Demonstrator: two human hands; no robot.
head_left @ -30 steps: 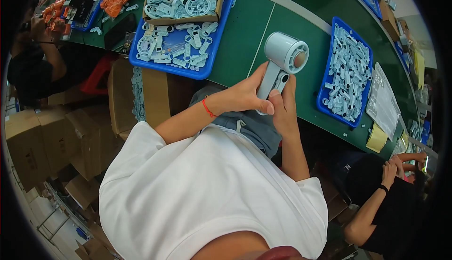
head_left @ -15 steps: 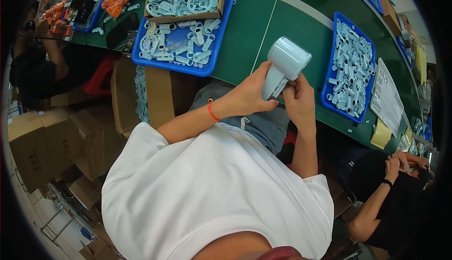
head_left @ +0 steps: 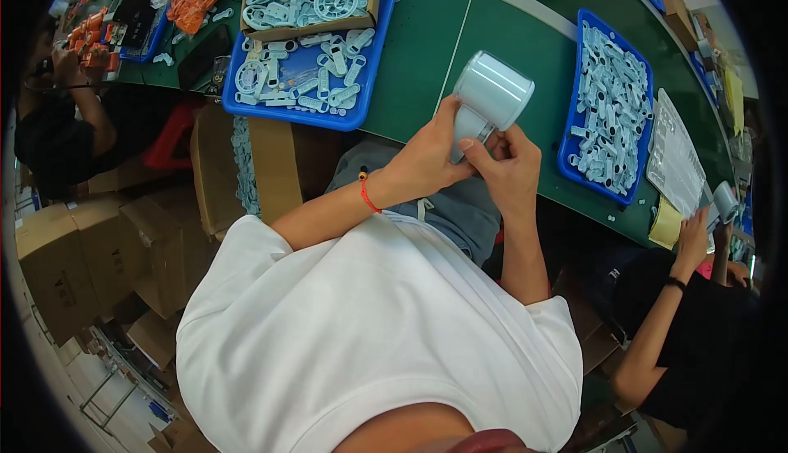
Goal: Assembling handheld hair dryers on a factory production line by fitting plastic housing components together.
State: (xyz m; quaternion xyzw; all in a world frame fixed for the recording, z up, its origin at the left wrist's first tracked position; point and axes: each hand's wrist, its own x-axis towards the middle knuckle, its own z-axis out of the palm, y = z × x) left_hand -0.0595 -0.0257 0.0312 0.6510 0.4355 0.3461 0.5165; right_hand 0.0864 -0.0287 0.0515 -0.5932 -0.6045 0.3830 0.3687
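A pale blue-white appliance shaped like a hair dryer (head_left: 494,90), with a glossy drum-like head and a short handle, is held above the table's near edge. My left hand (head_left: 428,151) is closed around the handle from the left. The right hand (head_left: 510,164) grips the handle's other side, its thumb lying across the front and its fingers near the joint under the head. Fingers and thumb cover much of the handle. The head tilts up and to the right.
A blue tray (head_left: 361,108) with pale parts and a cardboard box (head_left: 308,28) stands left on the green table (head_left: 414,84). Another blue tray (head_left: 566,145) holds small parts at the right, beside clear plastic sheeting (head_left: 677,157). Co-workers sit at both sides; cartons (head_left: 70,248) stand left.
My right thumb has moved across onto the front of the handle. The appliance has shifted slightly left and up. The co-worker at right now holds up a similar pale appliance.
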